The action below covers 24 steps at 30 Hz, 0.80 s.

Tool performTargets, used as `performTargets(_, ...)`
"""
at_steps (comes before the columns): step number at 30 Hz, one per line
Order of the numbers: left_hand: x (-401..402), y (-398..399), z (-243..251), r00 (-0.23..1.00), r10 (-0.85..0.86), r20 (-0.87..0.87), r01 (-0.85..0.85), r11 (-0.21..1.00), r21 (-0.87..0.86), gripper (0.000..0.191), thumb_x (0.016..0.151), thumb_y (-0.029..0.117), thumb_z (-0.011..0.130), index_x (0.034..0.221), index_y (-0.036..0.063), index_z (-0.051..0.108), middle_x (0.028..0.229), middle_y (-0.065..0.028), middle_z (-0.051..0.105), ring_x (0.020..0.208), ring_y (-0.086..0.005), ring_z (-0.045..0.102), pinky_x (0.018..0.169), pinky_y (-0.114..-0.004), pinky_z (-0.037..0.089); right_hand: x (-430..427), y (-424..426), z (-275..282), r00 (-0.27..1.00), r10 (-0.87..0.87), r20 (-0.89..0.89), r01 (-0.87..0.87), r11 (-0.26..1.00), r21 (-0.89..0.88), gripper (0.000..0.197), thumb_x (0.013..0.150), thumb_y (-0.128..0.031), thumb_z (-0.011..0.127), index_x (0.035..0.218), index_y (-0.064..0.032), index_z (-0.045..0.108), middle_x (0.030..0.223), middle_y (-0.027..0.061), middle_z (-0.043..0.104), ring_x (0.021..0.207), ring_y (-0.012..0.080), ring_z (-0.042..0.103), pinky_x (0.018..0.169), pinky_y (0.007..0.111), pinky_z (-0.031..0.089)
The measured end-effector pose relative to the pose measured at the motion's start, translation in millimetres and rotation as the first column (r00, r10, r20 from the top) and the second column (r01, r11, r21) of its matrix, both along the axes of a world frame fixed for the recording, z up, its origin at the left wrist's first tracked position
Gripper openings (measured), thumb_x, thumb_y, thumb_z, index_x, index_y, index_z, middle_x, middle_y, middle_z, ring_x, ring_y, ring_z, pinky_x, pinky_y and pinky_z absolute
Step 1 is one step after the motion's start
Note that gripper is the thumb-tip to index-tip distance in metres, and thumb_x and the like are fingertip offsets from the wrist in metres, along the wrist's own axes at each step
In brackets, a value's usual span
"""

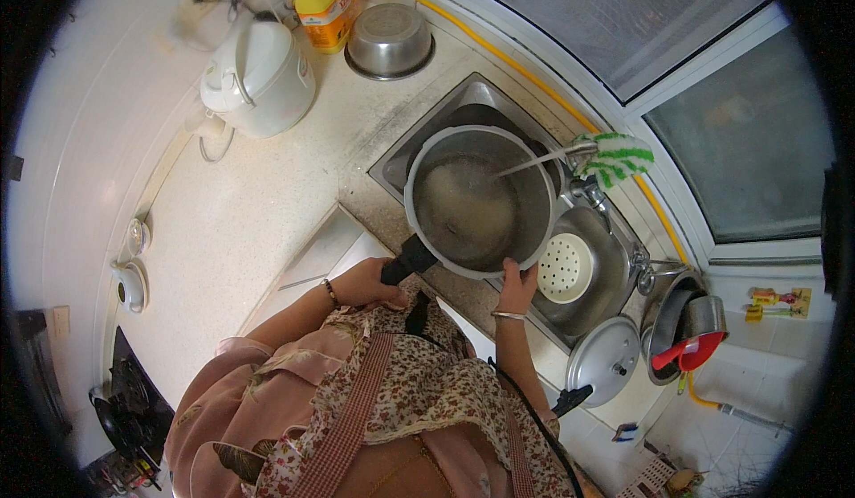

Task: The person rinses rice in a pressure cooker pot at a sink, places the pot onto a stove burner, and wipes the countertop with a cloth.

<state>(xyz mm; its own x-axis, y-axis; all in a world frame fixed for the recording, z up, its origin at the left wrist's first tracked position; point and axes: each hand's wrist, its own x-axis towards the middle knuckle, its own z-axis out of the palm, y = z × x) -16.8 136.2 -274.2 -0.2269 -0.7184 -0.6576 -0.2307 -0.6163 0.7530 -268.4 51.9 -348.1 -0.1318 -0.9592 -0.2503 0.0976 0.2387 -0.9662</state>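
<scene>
A large metal pressure cooker pot is tilted over the left basin of a steel double sink. Water runs from the faucet into it, and cloudy water lies at its bottom. My left hand is closed around the pot's black handle. With its fingers at the near right rim, my right hand grips the pot. A green-and-white striped cloth is wrapped on the faucet near the spout. In the right basin sits a white perforated plastic basket.
Right of the sink are a pressure cooker lid, nested metal pots and a red ladle. A white rice cooker, yellow jug and upturned steel bowl occupy the back left counter. A gas stove is lower left.
</scene>
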Motion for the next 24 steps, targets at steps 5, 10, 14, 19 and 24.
performTargets(5, -3, -1, 4, 1.000, 0.015, -0.004, -0.015, 1.000, 0.006, 0.030, 0.066, 0.019, 0.069, 0.080, 0.0010, 0.049, 0.055, -0.0026, 0.053, 0.040, -0.0083, 0.047, 0.036, -0.023, 0.036, -1, -3, -8, 0.999, -0.025, -0.021, 0.023, 0.997, -0.073, 0.040, 0.072, -0.009, 0.056, 0.110, -0.0014, 0.045, 0.089, 0.0010, 0.050, 0.070, 0.0093, 0.043, 0.061, 0.021, 0.036)
performTargets(10, -5, 4, -5, 0.999, 0.042, -0.007, -0.042, 0.999, -0.032, 0.030, 0.066, 0.018, 0.068, 0.081, 0.0009, 0.049, 0.055, -0.0030, 0.053, 0.040, -0.0087, 0.047, 0.036, -0.023, 0.037, 2, -4, -3, 0.999, -0.035, -0.012, 0.034, 0.996, -0.087, 0.041, 0.072, -0.009, 0.057, 0.111, -0.0013, 0.045, 0.092, 0.0014, 0.051, 0.073, 0.0098, 0.044, 0.062, 0.022, 0.037)
performTargets(14, -6, 4, -4, 1.000, 0.026, 0.006, -0.026, 0.999, -0.037, 0.030, 0.066, 0.018, 0.067, 0.082, 0.0004, 0.049, 0.055, -0.0034, 0.053, 0.040, -0.0091, 0.048, 0.036, -0.023, 0.038, -3, -3, -5, 1.000, 0.002, -0.024, -0.004, 0.999, -0.050, 0.042, 0.073, -0.010, 0.057, 0.112, -0.0016, 0.044, 0.096, 0.0022, 0.051, 0.079, 0.0112, 0.046, 0.066, 0.022, 0.038)
performTargets(19, -8, 2, 5, 0.999, 0.014, 0.032, -0.013, 0.999, -0.031, 0.028, 0.068, 0.017, 0.066, 0.083, -0.0005, 0.049, 0.056, -0.0039, 0.054, 0.040, -0.0092, 0.048, 0.036, -0.024, 0.038, 0, -6, -4, 1.000, -0.010, -0.015, 0.009, 0.998, -0.067, 0.041, 0.072, -0.012, 0.058, 0.111, -0.0018, 0.045, 0.095, 0.0025, 0.051, 0.079, 0.0114, 0.046, 0.066, 0.023, 0.038)
performTargets(24, -8, 3, 1, 0.999, 0.030, 0.010, -0.030, 0.999, -0.034, 0.028, 0.069, 0.015, 0.064, 0.085, -0.0014, 0.050, 0.057, -0.0039, 0.055, 0.041, -0.0088, 0.048, 0.036, -0.024, 0.039, -2, -8, -3, 0.999, 0.003, -0.046, -0.005, 0.999, -0.037, 0.041, 0.072, -0.014, 0.058, 0.109, -0.0017, 0.046, 0.095, 0.0035, 0.051, 0.079, 0.0118, 0.046, 0.066, 0.024, 0.039)
